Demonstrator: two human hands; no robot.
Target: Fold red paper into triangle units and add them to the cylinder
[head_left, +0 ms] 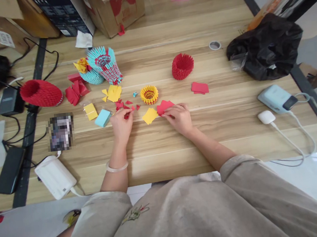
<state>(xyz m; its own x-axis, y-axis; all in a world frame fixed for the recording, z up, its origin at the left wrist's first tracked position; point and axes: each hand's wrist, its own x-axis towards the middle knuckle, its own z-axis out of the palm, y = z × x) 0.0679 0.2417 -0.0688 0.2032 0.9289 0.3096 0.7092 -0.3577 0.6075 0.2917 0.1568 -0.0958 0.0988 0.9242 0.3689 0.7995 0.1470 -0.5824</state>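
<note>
My left hand (122, 125) is pinched at the edge of a small heap of red folded paper triangles (119, 104), with a red folded piece at its fingertips. The fingers of my right hand (180, 119) are closed on the edge of a fanned stack of red paper slips (164, 106). Between my hands lie yellow paper slips (149, 116), and just behind them sits a round yellow and red folded-paper ring (149, 95). A blue paper pack (103, 118) and a yellow paper pack (91, 111) are left of my left hand.
Behind stand a blue and red paper vase (110, 69), a light blue piece (93, 77) and a red paper cup (183, 66). A red vase (41, 93) lies at left near a phone (61, 131) and power bank (55, 177). A black bag (266, 48) is right.
</note>
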